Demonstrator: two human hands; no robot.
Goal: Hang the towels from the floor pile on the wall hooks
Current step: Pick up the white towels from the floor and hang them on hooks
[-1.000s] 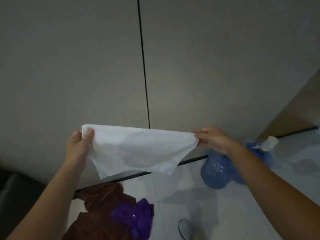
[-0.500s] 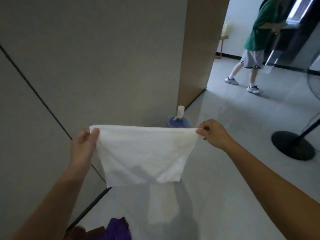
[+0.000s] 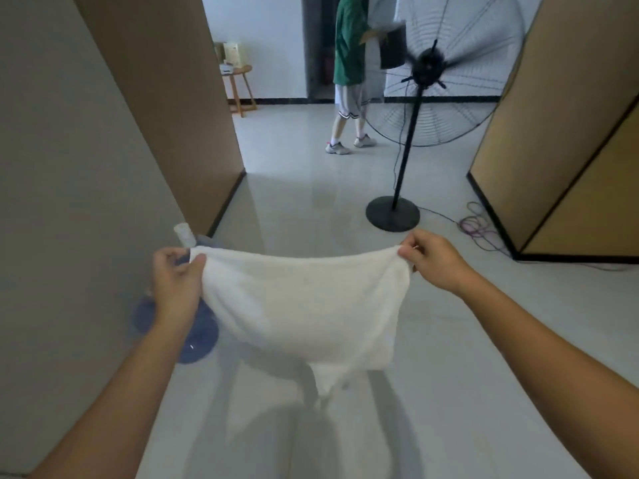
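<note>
A white towel [image 3: 304,305] hangs spread out in front of me above the pale tiled floor. My left hand [image 3: 176,278] pinches its top left corner and my right hand [image 3: 432,261] pinches its top right corner, so the top edge is stretched between them. The towel's lower edge hangs loose with one corner drooping. No wall hooks and no floor pile show in this view.
A grey wall [image 3: 62,202] runs along my left, with a blue water jug [image 3: 193,337] on the floor beside it. A tall standing fan [image 3: 428,74] stands ahead with a cable [image 3: 480,229] on the floor. A person in a green shirt [image 3: 349,63] stands farther off. A brown panel [image 3: 567,133] is at the right.
My view has swung right, away from the wall and the brown and purple towels on the floor, toward the open corridor and fan. Both hands keep hold of the white towel.
</note>
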